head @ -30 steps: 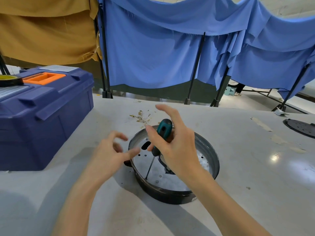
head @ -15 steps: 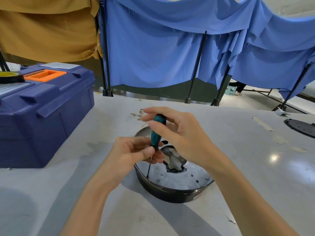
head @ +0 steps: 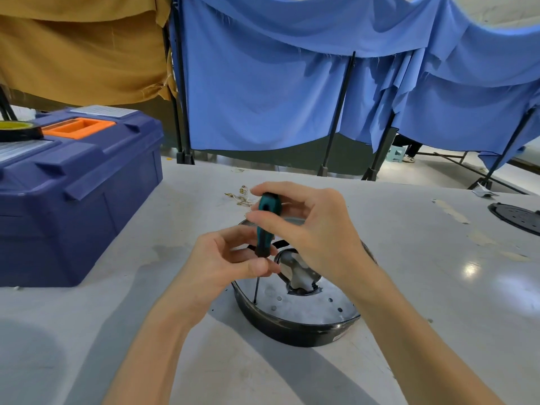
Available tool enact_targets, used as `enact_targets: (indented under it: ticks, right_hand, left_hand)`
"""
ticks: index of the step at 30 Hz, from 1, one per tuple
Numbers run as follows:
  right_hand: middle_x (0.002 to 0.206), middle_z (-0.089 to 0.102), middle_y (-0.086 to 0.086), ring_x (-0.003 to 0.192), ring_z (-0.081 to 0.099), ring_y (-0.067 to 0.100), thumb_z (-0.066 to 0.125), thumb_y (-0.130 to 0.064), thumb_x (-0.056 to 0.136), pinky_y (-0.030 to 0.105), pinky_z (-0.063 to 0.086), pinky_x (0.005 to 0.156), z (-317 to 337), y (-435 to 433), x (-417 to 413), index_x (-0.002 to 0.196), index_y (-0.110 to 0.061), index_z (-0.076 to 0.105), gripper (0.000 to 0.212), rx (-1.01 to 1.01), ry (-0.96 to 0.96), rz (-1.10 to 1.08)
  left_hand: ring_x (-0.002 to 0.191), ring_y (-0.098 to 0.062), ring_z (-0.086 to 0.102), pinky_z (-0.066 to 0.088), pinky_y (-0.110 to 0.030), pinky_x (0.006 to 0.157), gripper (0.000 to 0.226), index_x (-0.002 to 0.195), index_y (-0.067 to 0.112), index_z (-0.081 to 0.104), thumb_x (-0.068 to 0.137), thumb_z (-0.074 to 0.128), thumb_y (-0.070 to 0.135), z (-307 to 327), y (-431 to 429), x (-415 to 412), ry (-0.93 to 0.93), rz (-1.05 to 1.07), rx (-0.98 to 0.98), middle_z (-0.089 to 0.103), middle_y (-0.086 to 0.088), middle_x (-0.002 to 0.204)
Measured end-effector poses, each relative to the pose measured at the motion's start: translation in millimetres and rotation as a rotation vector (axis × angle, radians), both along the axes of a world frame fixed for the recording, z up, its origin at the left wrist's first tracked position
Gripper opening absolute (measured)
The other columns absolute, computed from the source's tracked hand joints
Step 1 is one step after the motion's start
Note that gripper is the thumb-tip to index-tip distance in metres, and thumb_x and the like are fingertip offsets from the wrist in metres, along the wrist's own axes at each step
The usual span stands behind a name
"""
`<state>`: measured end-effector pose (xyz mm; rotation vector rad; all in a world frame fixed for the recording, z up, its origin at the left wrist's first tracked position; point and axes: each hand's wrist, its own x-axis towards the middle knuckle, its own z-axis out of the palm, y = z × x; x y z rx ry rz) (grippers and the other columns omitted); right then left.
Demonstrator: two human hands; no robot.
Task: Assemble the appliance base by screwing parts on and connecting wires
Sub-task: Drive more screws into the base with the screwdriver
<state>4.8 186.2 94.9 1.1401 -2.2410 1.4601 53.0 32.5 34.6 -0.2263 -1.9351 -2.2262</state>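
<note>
The round black appliance base (head: 295,331) with a silver perforated inner plate (head: 309,305) lies on the grey table (head: 409,287) in front of me. A screwdriver with a teal and black handle (head: 267,220) stands nearly upright, its thin shaft reaching down to the plate's left edge near the rim. My right hand (head: 315,229) grips the top of the handle from the right. My left hand (head: 230,258) pinches the handle's lower end, where the shaft begins. The far half of the base is hidden behind my hands.
A large blue toolbox (head: 67,194) with an orange tray insert stands at the left, a roll of tape (head: 17,131) on its lid. Small brass parts (head: 241,194) lie beyond the base. A black perforated disc (head: 517,216) rests at the far right. Blue and tan cloths hang behind.
My left hand has come in from open beside the base and now pinches the screwdriver's lower handle. My right hand has closed round the top of the handle. The screwdriver stands more upright.
</note>
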Motion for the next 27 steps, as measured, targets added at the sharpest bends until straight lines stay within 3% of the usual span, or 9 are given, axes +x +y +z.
enact_targets:
  ticks: [2,4,6,9,11,15,22,25,27]
  right_hand:
    - [0.085,0.073,-0.001,0.078,0.070,0.012,0.082,-0.029,0.077,0.024,0.058,0.077,-4,-4,2,0.101,-0.012,0.072,0.030,-0.003,0.113,-0.108]
    - [0.077,0.071,0.002,0.071,0.067,0.017,0.082,-0.036,0.076,0.031,0.057,0.070,-6,-8,3,0.094,-0.010,0.071,0.033,0.008,0.179,-0.179]
    - [0.077,0.070,0.002,0.070,0.067,0.019,0.079,-0.036,0.079,0.034,0.058,0.067,-1,-7,1,0.092,-0.011,0.070,0.030,0.029,0.114,-0.131]
    - [0.102,0.074,0.003,0.088,0.073,0.017,0.069,-0.012,0.090,0.037,0.061,0.078,7,2,-4,0.112,-0.012,0.071,0.023,0.019,-0.133,0.144]
    - [0.104,0.074,0.004,0.092,0.073,0.015,0.066,-0.006,0.091,0.036,0.061,0.081,7,3,-2,0.115,-0.009,0.069,0.024,0.009,-0.155,0.176]
    - [0.088,0.074,0.000,0.084,0.072,0.011,0.076,-0.014,0.085,0.030,0.059,0.080,4,-3,1,0.100,-0.007,0.073,0.017,-0.010,-0.001,0.001]
    - [0.073,0.071,-0.002,0.068,0.067,0.015,0.080,-0.042,0.077,0.034,0.057,0.071,0,-15,10,0.091,-0.012,0.072,0.034,0.047,0.188,-0.362]
    - [0.088,0.075,-0.004,0.081,0.071,0.008,0.076,-0.026,0.085,0.025,0.059,0.076,14,-3,0,0.103,-0.014,0.074,0.022,0.102,-0.024,-0.058]
    - [0.098,0.075,0.002,0.089,0.073,0.009,0.070,-0.009,0.089,0.028,0.060,0.081,15,2,0,0.111,-0.010,0.072,0.023,0.065,-0.132,0.118]
  left_hand:
    - [0.074,-0.033,0.073,0.058,-0.028,0.067,0.030,0.091,0.005,0.072,0.065,0.084,0.010,0,4,-1,0.018,0.045,-0.016,0.073,-0.014,0.079]
    - [0.070,-0.032,0.073,0.057,-0.027,0.063,0.019,0.084,0.009,0.075,0.067,0.074,0.017,0,8,-2,0.019,0.045,0.002,0.073,-0.016,0.075]
    - [0.070,-0.032,0.072,0.057,-0.026,0.063,0.016,0.083,0.010,0.077,0.071,0.067,0.016,-1,7,-2,0.007,0.017,0.026,0.073,-0.017,0.074]
    - [0.075,-0.033,0.073,0.056,-0.026,0.067,0.023,0.093,0.001,0.073,0.079,0.061,0.015,-3,1,-1,-0.012,-0.032,0.037,0.073,-0.018,0.077]
    - [0.079,-0.034,0.073,0.057,-0.027,0.069,0.023,0.095,0.004,0.074,0.080,0.061,0.015,-4,-2,0,-0.009,-0.059,0.051,0.074,-0.019,0.082]
    - [0.082,-0.037,0.072,0.059,-0.032,0.072,0.029,0.099,0.006,0.073,0.073,0.076,0.018,-4,-1,0,0.030,-0.047,0.058,0.074,-0.021,0.091]
    - [0.075,-0.032,0.073,0.057,-0.027,0.068,0.020,0.088,0.010,0.077,0.080,0.060,0.017,-3,2,-5,0.010,-0.057,-0.006,0.074,-0.018,0.080]
    - [0.080,-0.030,0.073,0.056,-0.024,0.071,0.027,0.097,0.004,0.072,0.083,0.055,0.019,-4,-2,-3,-0.019,-0.091,-0.014,0.075,-0.017,0.082]
    - [0.083,-0.030,0.073,0.056,-0.024,0.073,0.027,0.099,0.005,0.072,0.084,0.057,0.020,-4,-5,-1,-0.028,-0.094,-0.001,0.075,-0.017,0.085]
